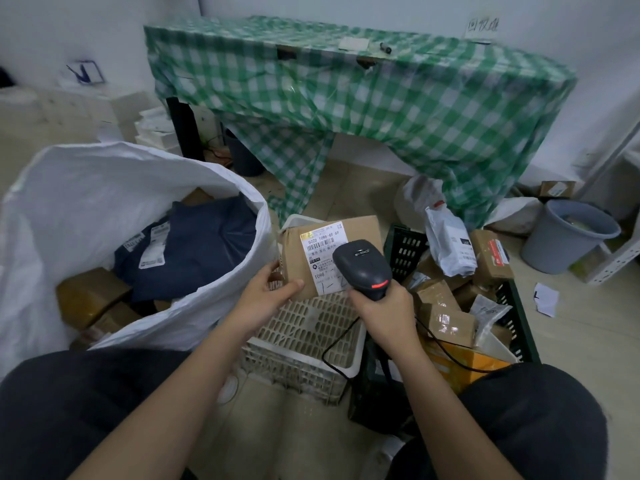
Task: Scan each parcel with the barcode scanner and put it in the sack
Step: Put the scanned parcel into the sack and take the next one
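The left hand (265, 294) grips a brown parcel (329, 258) by its near-left corner, thumb on top, fingers curled beneath. It is held over the white crate (304, 334), label up, long axis running left-right and tilting slightly. The right hand (384, 311) is wrapped round the barcode scanner (363, 266), whose head points away onto the label. Left of the crate stands the open white sack (104, 188); beyond it, a desk (363, 84) under green check cloth; tiled floor.

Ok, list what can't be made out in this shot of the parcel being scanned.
Head view only:
- Parcel label: the scanner in the right hand covers part of it; small print unreadable.
- Left hand fingers: behind the parcel.
- Sack: its near wall hides lower contents.
- Dark crate: lower parcels buried under others.
- Wall note: blurred.
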The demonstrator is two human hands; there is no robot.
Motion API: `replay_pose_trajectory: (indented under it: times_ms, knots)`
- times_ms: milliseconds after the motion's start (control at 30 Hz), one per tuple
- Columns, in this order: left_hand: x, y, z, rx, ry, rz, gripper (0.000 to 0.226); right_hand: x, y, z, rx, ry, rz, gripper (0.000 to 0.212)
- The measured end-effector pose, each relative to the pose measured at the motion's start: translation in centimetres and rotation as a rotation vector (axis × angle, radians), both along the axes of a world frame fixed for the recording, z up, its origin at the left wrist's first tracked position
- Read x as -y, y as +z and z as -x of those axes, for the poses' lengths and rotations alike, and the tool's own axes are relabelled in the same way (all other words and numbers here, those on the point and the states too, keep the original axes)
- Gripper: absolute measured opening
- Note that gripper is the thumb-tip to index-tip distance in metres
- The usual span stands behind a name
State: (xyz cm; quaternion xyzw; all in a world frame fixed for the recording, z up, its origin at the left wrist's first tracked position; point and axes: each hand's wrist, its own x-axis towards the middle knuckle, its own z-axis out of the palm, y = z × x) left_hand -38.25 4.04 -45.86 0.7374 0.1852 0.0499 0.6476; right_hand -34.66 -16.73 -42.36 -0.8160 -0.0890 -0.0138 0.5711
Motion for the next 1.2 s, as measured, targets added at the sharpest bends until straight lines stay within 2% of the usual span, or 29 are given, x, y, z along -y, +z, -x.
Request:
replay_pose_trajectory:
  times_ms: [200, 367, 533, 633, 733, 800, 867, 900, 967, 1067, 1200]
  knots:
    - [-3.1, 3.4, 4.7, 0.109, 0.214, 0.022, 0.053, -4.3, 2.3, 1.0, 0.054, 0.024, -0.144, 0.014]
    - [-8.4, 5.4, 9.4, 0.135, 0.407, -0.036, 0.055, -9.9, 2.9, 1.2, -0.011, 0.065, -0.163, 0.015]
    - [-14.7, 4.2, 12.8, -0.015, 0.684, -0.159, 0.054, -13.8, 2.9, 0.7, -0.058, 0.077, -0.124, 0.027]
    - [-17.7, 2.9, 12.4, -0.121, 0.749, -0.113, 0.056, -15.0, 2.3, 0.0, -0.098, 0.058, -0.106, 0.029]
    - [-20.5, 2.8, 9.2, -0.143, 0.751, -0.049, 0.052, -15.9, 1.7, -1.1, -0.136, 0.06, -0.113, 0.027]
    - [-22.6, 2.3, 6.4, -0.278, 0.66, -0.166, 0.054, -16.2, 1.5, -2.0, -0.149, 0.066, -0.126, 0.028]
    - [-24.3, 1.3, 3.8, -0.454, 0.494, -0.332, 0.072, -16.1, 1.3, -2.9, -0.158, 0.062, -0.125, 0.029]
    - [-24.1, 1.3, 2.9, -0.479, 0.435, -0.386, 0.077, -16.0, 1.2, -3.4, -0.158, 0.064, -0.125, 0.03]
    - [-22.6, 2.1, 1.7, -0.403, 0.346, -0.43, 0.064, -15.3, 1.0, -4.0, -0.156, 0.054, -0.107, 0.032]
    - [-20.4, 2.5, 0.8, -0.185, 0.312, -0.334, 0.038, -14.3, 0.3, -4.8, -0.161, 0.016, -0.067, 0.033]
    - [-17.2, 2.7, 0.6, 0.021, 0.343, -0.393, 0.027, -13.0, -0.5, -5.1, -0.206, -0.027, -0.032, 0.031]
